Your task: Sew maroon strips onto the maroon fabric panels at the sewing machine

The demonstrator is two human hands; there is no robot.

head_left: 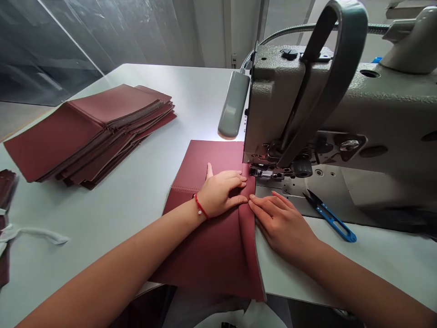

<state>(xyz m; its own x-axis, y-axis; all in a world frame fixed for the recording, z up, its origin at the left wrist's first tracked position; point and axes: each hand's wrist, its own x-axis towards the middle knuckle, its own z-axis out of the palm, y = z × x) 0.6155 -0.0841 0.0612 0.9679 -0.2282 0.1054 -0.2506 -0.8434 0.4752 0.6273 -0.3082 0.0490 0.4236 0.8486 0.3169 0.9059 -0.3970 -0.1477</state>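
Note:
A dark red leather-like piece (pixel 208 241) lies on the white table (pixel 136 200) with its right edge folded over and running under the presser foot (pixel 266 173) of a grey sewing machine (pixel 341 105). My left hand (pixel 221 191) lies flat on the piece, fingers pressed against the folded edge. A red string bracelet circles that wrist. My right hand (pixel 280 218) rests flat beside the fold, fingertips touching the edge just before the presser foot. Neither hand grips anything.
A fanned stack of the same dark red pieces (pixel 92 132) sits at the left. Blue thread snips (pixel 331 218) lie on the machine bed at the right. A grey lamp (pixel 234 105) hangs over the work. White strips (pixel 37 234) and more red pieces lie at the far left edge.

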